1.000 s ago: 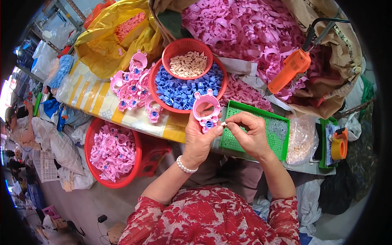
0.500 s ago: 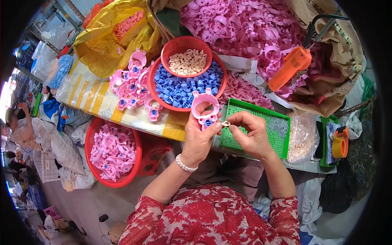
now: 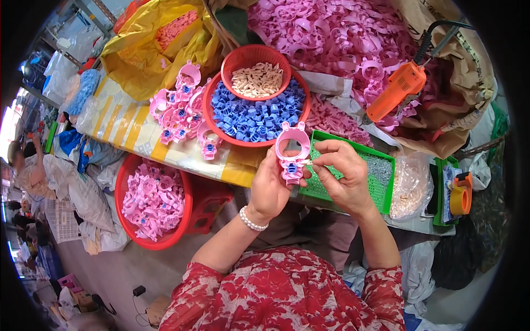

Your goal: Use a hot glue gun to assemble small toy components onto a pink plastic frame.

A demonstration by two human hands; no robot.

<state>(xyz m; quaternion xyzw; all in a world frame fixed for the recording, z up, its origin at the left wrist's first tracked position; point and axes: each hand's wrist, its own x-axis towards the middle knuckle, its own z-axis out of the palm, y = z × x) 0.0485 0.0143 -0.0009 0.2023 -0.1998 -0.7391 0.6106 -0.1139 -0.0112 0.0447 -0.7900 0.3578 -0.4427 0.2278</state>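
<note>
Head view: at the left end of the green tray (image 3: 390, 187), the left hand's (image 3: 269, 187) fingers grasp a pink frame (image 3: 293, 133) bearing a blue piece (image 3: 291, 169); the right hand's (image 3: 349, 179) fingers pinch a small pale piece (image 3: 308, 162) beside it. Left of the tray, farther back, sits a red basket (image 3: 207, 110).

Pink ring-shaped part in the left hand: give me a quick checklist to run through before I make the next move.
1. Pink ring-shaped part held in the left hand: ok.
2. Blue insert present below the ring: ok.
3. Small pale piece at the fingertips of the right hand: ok.
4. Pale piece fitted into the pink part: cannot tell, too small.
5. More pale pieces in the small red basket: ok.
6. Orange tool apart from both hands: ok.
</note>
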